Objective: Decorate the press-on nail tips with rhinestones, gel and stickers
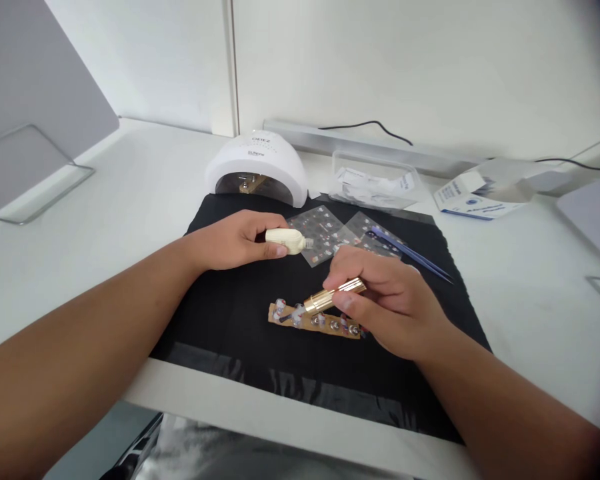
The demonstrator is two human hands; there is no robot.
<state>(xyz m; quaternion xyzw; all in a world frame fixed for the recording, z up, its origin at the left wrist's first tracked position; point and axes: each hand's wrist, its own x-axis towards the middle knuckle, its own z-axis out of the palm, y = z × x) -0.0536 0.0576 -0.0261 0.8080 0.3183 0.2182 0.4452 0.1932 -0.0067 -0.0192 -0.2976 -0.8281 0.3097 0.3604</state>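
My left hand (243, 240) is closed around a cream nail polish bottle (286, 241), its uncapped neck pointing right. Between the fingers of my right hand (385, 300) is a gold-capped nail polish brush (325, 300), tilted down to the left. Its dark bristle tip is over, perhaps touching, the left part of a cardboard strip (307, 325). Several small nail tips on metal stands sit in a row along this strip; my right hand partly hides its right end.
A white nail lamp (257, 163) stands at the back, with another strip inside. Sticker sheets (321, 233) and blue tweezers (413, 253) lie on the black mat (220, 307). Behind are a clear plastic box (375, 180) and an open white carton (473, 197).
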